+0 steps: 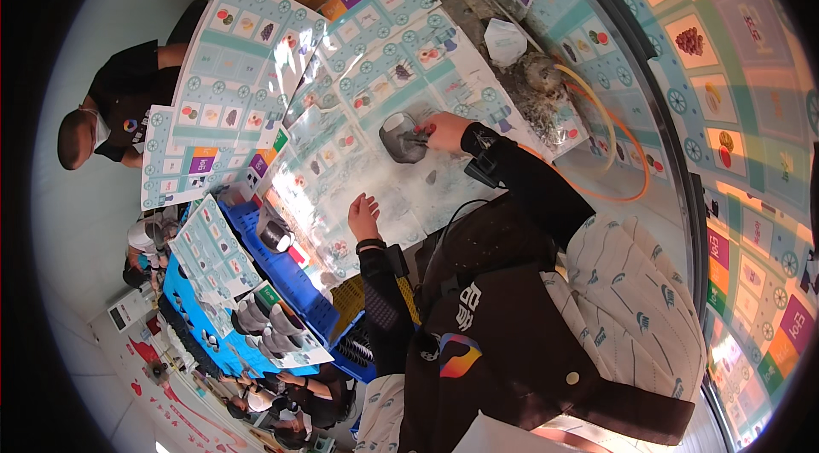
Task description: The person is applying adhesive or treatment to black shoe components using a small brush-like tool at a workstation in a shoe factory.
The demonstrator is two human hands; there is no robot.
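Observation:
On the worktable (pixel 392 188), covered with printed sheets and marked with grey smudges, lies a dark grey rounded piece (pixel 403 139) with a lighter oval patch. My right hand (pixel 447 130) grips its right side, fingers closed; the fingertips are partly hidden against it. I cannot make out exactly what kind of piece it is. Below it sits a small grey scrap (pixel 431 177). Nearer to me and to the left, my left hand (pixel 364 216) hovers over the table with loosely curled, parted fingers and nothing in them.
A blue crate (pixel 290 278) stands left of the table, beside a board with several grey shoe-like pieces (pixel 269 325). At the back right are a crumpled white thing (pixel 505 42) and an orange hose (pixel 627 197). A person (pixel 128 103) stands behind panels at left; others work farther off.

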